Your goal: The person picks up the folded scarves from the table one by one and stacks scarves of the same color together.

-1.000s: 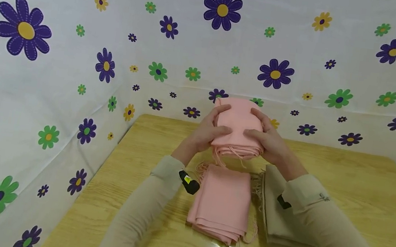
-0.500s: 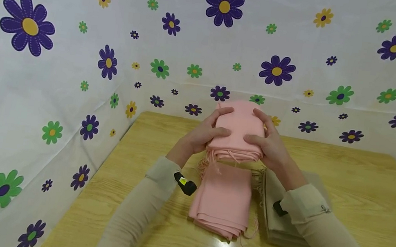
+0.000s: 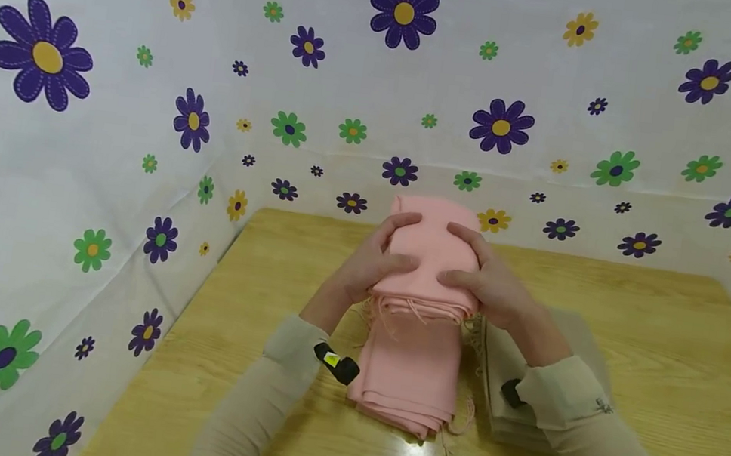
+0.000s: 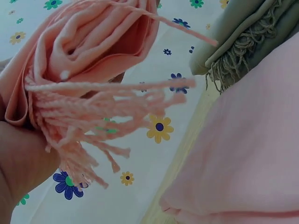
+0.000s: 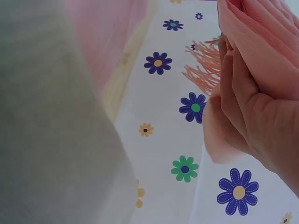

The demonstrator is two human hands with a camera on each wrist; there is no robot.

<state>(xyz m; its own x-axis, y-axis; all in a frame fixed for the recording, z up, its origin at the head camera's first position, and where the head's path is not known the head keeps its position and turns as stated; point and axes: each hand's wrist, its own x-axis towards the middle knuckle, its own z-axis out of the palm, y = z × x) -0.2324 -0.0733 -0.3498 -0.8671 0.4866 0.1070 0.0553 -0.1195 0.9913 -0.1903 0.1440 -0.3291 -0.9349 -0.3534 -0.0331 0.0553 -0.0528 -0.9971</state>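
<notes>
A folded pink fringed scarf (image 3: 430, 255) is held up between both hands, over the far end of another scarf. My left hand (image 3: 367, 266) grips its left side, thumb and fingers on the front face; my right hand (image 3: 501, 290) grips its right side the same way. Rolled layers and knotted fringe (image 4: 112, 107) hang at its lower end in the left wrist view. Below lies a second folded pink scarf (image 3: 412, 371) on the table. A folded grey-green scarf (image 3: 514, 353) lies to its right, partly hidden by the right forearm.
The wooden table (image 3: 678, 358) runs back to a white floral cloth (image 3: 327, 94) hung behind it and along the left. Loose fringe strands stick out from the scarves on the table. Each wrist wears a small black device, such as the left one (image 3: 336, 364).
Both hands have brought the held pink scarf slightly down and nearer, so it now covers the far end of the pink scarf on the table from view. The head view has shifted a little.
</notes>
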